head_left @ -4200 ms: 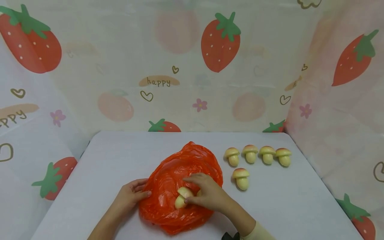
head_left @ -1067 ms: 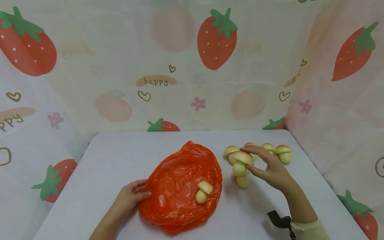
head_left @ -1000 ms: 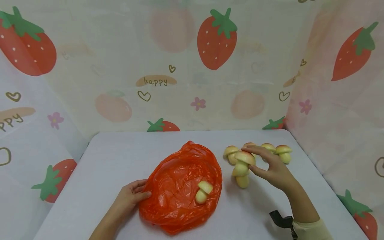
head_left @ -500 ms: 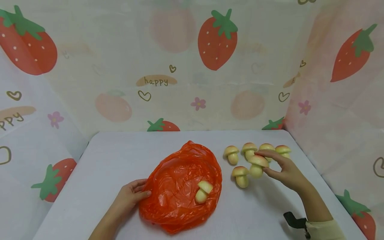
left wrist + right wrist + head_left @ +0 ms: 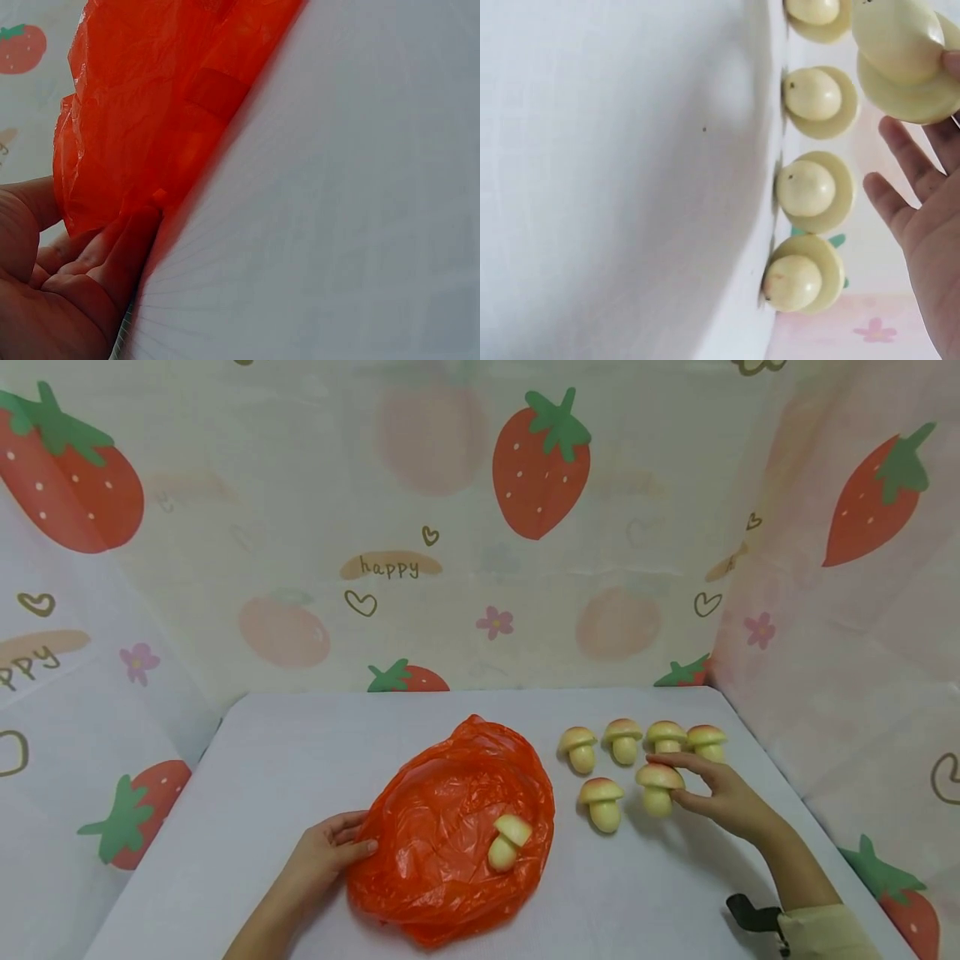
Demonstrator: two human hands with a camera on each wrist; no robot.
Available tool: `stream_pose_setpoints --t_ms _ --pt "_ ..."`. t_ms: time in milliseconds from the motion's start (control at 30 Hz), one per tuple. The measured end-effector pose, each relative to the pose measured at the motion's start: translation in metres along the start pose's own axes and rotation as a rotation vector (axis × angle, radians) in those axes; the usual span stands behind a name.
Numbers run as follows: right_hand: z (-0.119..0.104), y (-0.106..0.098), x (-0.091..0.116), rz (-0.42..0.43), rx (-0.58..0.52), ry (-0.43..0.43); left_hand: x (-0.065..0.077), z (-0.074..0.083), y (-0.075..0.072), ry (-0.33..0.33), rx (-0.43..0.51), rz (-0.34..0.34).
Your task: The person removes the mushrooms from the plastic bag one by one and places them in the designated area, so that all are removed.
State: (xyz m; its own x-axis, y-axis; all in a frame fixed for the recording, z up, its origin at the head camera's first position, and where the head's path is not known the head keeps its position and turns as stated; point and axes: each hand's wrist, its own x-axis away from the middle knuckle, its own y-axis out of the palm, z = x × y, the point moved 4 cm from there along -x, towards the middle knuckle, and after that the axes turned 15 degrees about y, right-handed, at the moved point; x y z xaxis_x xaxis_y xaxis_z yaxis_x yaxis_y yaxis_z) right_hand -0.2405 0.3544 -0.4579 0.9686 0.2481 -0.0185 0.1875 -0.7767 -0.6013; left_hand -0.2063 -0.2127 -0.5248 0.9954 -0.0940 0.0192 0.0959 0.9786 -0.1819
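Note:
A red plastic bag [image 5: 427, 793] lies mouth-up in the middle of the table, one toy mushroom [image 5: 510, 842] inside it. My left hand [image 5: 330, 843] holds the bag's left edge, thumb on the inner side and fingers outside; the left wrist view shows the thin red film [image 5: 150, 112] between them. To the right, my right hand [image 5: 727, 797] pinches another toy mushroom [image 5: 658, 793], pale yellow with a reddish cap, between thumb and fingers. In the right wrist view that mushroom [image 5: 900, 45] is in the fingers at the top right, partly cut off by the frame.
Several matching toy mushrooms [image 5: 622, 742] stand in a row at the back right. One more mushroom [image 5: 602, 804] sits before the row, left of my right hand. A black wrist mount [image 5: 753, 917] hangs beside the right sleeve. Strawberry-patterned cloth [image 5: 540, 468] walls the white table [image 5: 285, 752].
The right hand left one mushroom in the bag, moved right and took hold of another. Over the last second it carried this mushroom rightward and lower. The left hand stayed at the bag.

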Motion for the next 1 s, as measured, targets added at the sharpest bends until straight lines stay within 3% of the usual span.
stream_pose_setpoints --t_ms 200,467,1000 --pt "0.008 0.003 -0.005 -0.053 0.034 0.036 0.000 0.000 0.000 0.003 0.011 0.005" --pt "0.018 0.002 -0.012 -0.049 0.138 0.084 0.000 0.000 0.000 -0.002 -0.001 0.005" --pt "0.032 0.004 -0.022 -0.096 0.110 0.092 0.002 0.003 0.001 0.014 0.004 0.008"
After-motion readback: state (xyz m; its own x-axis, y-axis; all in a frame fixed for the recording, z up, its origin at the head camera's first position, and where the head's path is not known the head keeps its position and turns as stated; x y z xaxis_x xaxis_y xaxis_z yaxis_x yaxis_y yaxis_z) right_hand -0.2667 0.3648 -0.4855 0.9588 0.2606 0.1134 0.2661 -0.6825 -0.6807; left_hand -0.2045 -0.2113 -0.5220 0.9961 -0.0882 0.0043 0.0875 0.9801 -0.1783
